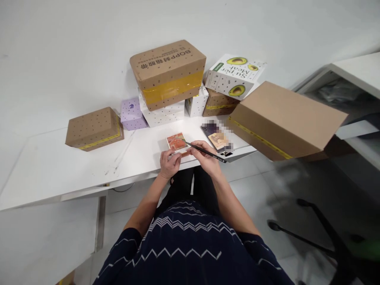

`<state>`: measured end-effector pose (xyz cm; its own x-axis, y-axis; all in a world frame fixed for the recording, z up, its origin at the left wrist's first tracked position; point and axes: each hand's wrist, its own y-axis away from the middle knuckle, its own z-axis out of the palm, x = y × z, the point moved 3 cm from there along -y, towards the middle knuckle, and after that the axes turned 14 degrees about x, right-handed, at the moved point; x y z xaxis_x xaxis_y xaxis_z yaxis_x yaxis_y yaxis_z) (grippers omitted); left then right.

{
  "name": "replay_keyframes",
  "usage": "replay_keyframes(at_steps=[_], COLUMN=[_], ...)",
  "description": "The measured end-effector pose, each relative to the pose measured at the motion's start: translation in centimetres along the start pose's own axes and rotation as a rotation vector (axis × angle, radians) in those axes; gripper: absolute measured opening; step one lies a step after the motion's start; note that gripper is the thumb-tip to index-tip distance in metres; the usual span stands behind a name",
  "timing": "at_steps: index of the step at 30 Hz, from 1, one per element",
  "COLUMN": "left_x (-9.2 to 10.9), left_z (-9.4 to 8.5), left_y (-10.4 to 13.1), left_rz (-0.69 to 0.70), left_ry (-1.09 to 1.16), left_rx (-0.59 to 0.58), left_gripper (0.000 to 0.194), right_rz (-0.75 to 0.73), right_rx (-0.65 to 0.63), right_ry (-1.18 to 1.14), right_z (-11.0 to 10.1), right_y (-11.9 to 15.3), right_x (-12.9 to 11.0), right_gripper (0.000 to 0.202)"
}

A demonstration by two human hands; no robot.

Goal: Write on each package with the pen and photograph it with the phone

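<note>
A slim black brush (206, 150) is pinched in my right hand (207, 158), its thin tip slanting up and left over a small flat orange-red panel with a pale rim (177, 141). My left hand (170, 163) is closed on the panel's lower left edge, thumb and fingers together. A narrow orange strip shows below the panel, between both hands. Whether the panel is a lid or a card I cannot tell. Just right of my right hand, a phone or dark printed card (218, 140), partly pixelated, lies on the white table (89, 168).
Behind stands a brown carton (172, 79) on white boxes (165, 114), beside a purple box (132, 114). A brown box (94, 128) sits left. To the right are an avocado-print box (234, 75) and a large tilted carton (282, 118), overhanging the table edge. A black chair base (317, 233) stands on the floor.
</note>
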<state>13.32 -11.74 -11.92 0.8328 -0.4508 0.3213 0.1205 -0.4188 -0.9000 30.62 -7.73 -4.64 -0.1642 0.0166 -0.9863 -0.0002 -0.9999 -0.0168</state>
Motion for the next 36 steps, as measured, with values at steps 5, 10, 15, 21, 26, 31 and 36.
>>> replay_keyframes(at_steps=[5, 10, 15, 21, 26, 31, 36], left_x=[0.0, -0.2, -0.3, -0.1, -0.2, 0.1, 0.2], left_z=[0.1, 0.2, 0.3, 0.2, 0.2, 0.1, 0.0], left_y=[0.2, 0.5, 0.8, 0.7, 0.7, 0.5, 0.3], left_rz=[-0.026, -0.054, -0.09, -0.051, -0.099, -0.035, 0.0], left_ry=[0.001, -0.012, 0.021, 0.014, 0.019, 0.026, 0.008], left_rx=[-0.02, -0.036, -0.055, -0.021, -0.047, -0.009, 0.002], left_gripper=[0.013, 0.014, 0.013, 0.014, 0.013, 0.014, 0.017], right_rz=[-0.115, -0.235, -0.283, -0.318, -0.337, -0.342, -0.26], right_rx=[-0.003, -0.074, -0.1, -0.151, -0.172, -0.163, -0.018], right_ry=[0.16, 0.395, 0.472, 0.519, 0.54, 0.515, 0.36], right_z=[0.9, 1.4, 1.3, 1.6, 1.7, 1.7, 1.1], right_y=[-0.5, -1.2, -1.4, -1.4, -1.5, -1.5, -1.8], right_x=[1.2, 2.3, 2.0, 1.7, 1.7, 1.6, 2.3], right_gripper=[0.024, 0.026, 0.026, 0.024, 0.02, 0.021, 0.027])
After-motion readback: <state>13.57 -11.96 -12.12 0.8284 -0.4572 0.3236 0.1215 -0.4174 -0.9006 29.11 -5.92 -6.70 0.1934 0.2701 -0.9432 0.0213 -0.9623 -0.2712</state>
